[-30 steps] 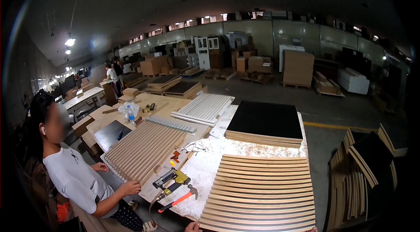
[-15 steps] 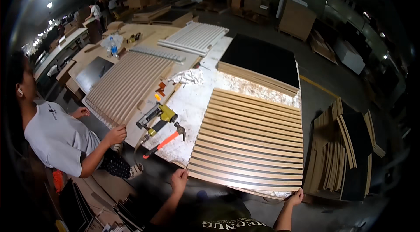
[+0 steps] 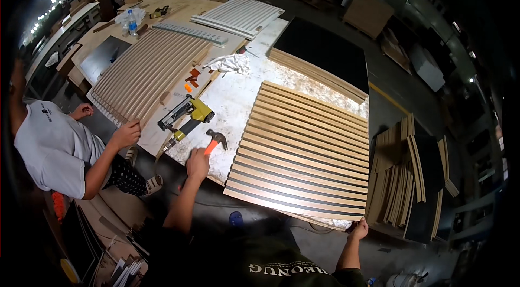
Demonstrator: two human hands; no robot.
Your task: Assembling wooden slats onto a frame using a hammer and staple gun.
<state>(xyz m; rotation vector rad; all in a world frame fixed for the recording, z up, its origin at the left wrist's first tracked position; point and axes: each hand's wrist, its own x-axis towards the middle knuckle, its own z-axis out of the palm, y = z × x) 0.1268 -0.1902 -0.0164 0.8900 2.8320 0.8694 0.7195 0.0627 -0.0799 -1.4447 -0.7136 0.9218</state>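
My left hand (image 3: 197, 165) is closed around the orange handle of a claw hammer (image 3: 218, 138), whose dark head points away from me on the white-topped table. At the near right corner of a slatted wood panel (image 3: 300, 151), my right hand (image 3: 359, 228) pinches the edge. The panel lies flat, its light wood strips parted by dark grooves. To the left of the hammer rests a yellow-green and black nail gun (image 3: 187, 116) with a hose fitting.
A stack of black-topped boards (image 3: 322, 54) lies beyond the panel. Left of it are a crumpled white cloth (image 3: 227, 64), a ribbed panel (image 3: 151, 67) and a water bottle (image 3: 132, 23). A co-worker (image 3: 59, 146) stands at the left. More panels (image 3: 403, 178) lean at right.
My left hand has left the panel's near left corner and moved left onto the hammer handle. My right hand stays at the near right corner. The view has tilted down.
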